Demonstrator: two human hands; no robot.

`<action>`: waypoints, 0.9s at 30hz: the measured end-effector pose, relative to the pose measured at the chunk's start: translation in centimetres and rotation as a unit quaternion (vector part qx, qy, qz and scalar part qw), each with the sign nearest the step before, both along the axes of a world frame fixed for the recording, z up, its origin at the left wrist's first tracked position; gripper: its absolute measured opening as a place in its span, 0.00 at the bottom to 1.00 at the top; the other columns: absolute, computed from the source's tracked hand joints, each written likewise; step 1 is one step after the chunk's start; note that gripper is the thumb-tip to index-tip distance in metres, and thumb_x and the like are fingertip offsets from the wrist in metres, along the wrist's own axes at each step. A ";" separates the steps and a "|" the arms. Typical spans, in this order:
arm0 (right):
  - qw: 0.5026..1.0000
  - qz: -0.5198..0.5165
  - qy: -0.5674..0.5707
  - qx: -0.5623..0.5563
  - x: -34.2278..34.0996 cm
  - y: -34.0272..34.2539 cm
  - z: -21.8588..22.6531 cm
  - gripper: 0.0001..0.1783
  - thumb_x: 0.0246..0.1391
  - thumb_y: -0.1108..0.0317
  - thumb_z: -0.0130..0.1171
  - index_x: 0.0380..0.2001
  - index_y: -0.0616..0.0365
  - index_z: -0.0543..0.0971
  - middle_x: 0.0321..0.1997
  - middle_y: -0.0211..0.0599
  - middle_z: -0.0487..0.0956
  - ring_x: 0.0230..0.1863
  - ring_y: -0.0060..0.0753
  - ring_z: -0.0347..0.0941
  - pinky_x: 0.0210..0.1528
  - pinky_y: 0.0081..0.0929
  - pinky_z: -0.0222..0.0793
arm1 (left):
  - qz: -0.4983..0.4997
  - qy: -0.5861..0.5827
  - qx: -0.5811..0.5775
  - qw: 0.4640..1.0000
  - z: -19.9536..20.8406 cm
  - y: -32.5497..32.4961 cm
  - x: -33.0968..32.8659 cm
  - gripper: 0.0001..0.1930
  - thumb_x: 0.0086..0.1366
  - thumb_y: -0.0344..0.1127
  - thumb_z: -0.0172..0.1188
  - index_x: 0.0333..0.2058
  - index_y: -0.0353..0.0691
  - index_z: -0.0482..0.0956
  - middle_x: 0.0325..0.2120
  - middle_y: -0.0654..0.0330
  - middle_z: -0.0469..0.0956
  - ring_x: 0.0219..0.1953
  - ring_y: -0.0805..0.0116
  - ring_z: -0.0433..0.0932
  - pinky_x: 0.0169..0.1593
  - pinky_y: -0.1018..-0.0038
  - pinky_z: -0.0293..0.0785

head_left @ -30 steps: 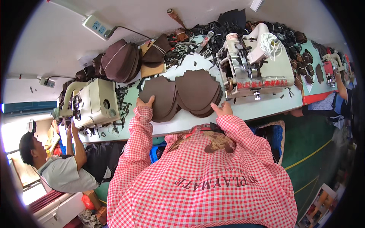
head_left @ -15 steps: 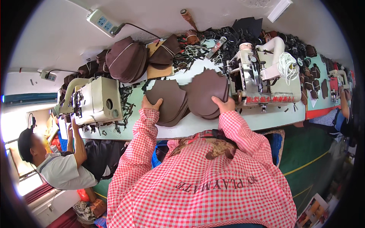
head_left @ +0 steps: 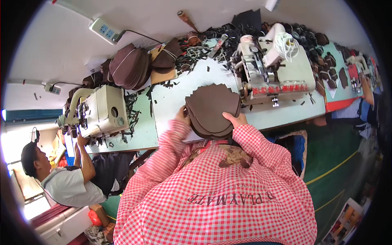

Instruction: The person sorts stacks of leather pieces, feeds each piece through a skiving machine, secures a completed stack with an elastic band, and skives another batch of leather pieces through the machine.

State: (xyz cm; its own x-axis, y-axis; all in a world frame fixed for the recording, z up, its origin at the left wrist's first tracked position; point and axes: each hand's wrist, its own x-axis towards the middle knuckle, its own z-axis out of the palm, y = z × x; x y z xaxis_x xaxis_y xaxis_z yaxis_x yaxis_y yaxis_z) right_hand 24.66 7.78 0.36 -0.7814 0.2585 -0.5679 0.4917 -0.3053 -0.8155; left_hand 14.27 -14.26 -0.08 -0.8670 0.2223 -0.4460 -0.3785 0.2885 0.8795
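A single thick stack of dark brown leather-like pieces [head_left: 214, 107], rounded with notched edges, is in front of me at the table's near edge. My right hand [head_left: 237, 121] grips its lower right edge, thumb pressed on top and fingers hidden beneath. My left hand [head_left: 184, 116] is closed against the left edge of the stack, fingertips partly hidden by the pieces. The layers are fanned out slightly along the lower left side. A cream sewing machine [head_left: 261, 69] stands just right of the stack.
Another cream machine [head_left: 107, 108] sits at the left, with a co-worker [head_left: 69, 179] beside it. Behind are a tied brown bundle [head_left: 130, 67], a smaller tied bundle [head_left: 166, 55] on tan board, and dark scraps [head_left: 228, 36]. A wooden-handled tool [head_left: 185, 19] leans at the wall.
Two side-by-side stacks, one under each hand, are now one stack between both hands. It sits closer to me. My left hand has moved right, and the view has shifted slightly.
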 end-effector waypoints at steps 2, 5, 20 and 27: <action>0.999 0.006 0.002 0.038 1.1 -0.4 0.5 0.34 0.39 0.56 0.65 0.43 0.74 0.70 0.41 0.53 0.75 0.42 0.41 0.73 0.45 0.31 0.68 | 0.076 -0.186 0.004 0.980 1.2 -2.9 -3.0 0.29 0.58 0.51 0.53 0.56 0.47 0.58 0.44 0.54 0.70 0.45 0.59 0.71 0.40 0.56 0.71; 0.982 -0.004 -0.048 0.185 1.0 -0.8 0.8 0.43 0.36 0.49 0.65 0.47 0.76 0.65 0.43 0.59 0.73 0.46 0.49 0.70 0.48 0.35 0.65 | 0.022 -0.038 -0.156 0.987 3.2 -1.5 -7.1 0.32 0.57 0.58 0.48 0.56 0.47 0.60 0.48 0.57 0.70 0.47 0.56 0.71 0.42 0.55 0.69; 0.965 0.164 -0.015 0.202 -0.3 1.3 3.1 0.45 0.39 0.45 0.63 0.52 0.69 0.64 0.49 0.55 0.71 0.53 0.43 0.67 0.55 0.30 0.61 | -0.566 0.051 -0.187 0.801 8.8 11.7 -7.3 0.38 0.49 0.54 0.63 0.52 0.32 0.65 0.42 0.51 0.74 0.45 0.61 0.73 0.50 0.70 0.67; 0.953 0.225 0.042 0.197 2.2 9.5 6.5 0.32 0.39 0.49 0.64 0.40 0.66 0.74 0.33 0.48 0.78 0.36 0.39 0.75 0.40 0.30 0.71 | -0.123 0.054 -0.054 0.989 4.6 3.5 -8.6 0.32 0.55 0.38 0.59 0.56 0.37 0.57 0.52 0.44 0.63 0.50 0.57 0.69 0.47 0.70 0.69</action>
